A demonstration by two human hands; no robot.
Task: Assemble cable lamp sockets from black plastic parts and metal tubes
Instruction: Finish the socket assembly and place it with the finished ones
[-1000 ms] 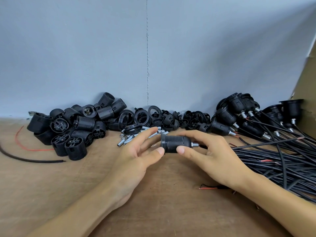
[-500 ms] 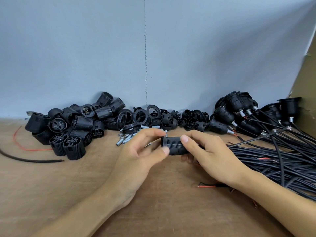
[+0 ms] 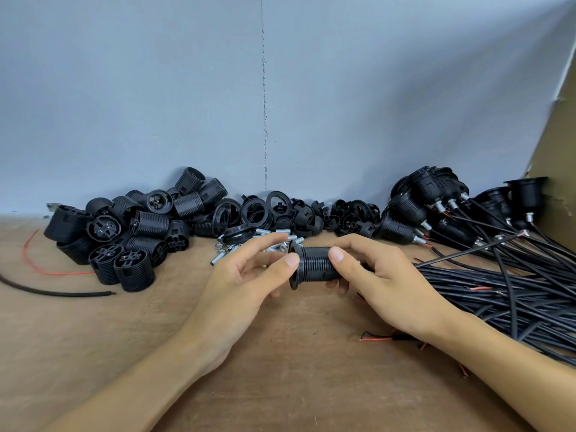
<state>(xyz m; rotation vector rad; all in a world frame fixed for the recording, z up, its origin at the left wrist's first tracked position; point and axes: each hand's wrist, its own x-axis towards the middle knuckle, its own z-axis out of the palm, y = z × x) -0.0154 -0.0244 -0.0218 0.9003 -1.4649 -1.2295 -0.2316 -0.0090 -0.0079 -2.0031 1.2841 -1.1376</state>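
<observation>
Forearms reach in over wooden table [image 3: 93,353]. Right hand [image 3: 383,275] curls around one ribbed socket [image 3: 314,265], held sideways just above table centre. Left hand [image 3: 246,282] pinches its flange ring [image 3: 293,280] between thumb and forefinger. One cable bundle [image 3: 514,291] at right, one heap of socket shells [image 3: 140,232] at left. Loose metal tubes [image 3: 217,260] behind hands, count unclear.

I am seeing two bare arms on my feed. The left forearm [image 3: 134,381] is showing uncovered from the 7 o'clock corner up to the left hand [image 3: 243,275]. The right forearm [image 3: 514,375] is showing likewise from 4 o'clock up to the right hand [image 3: 386,275]. The fingers [image 3: 265,244] are looking slender, and the thumbnails [image 3: 336,254] are looking short and neatly trimmed.
</observation>
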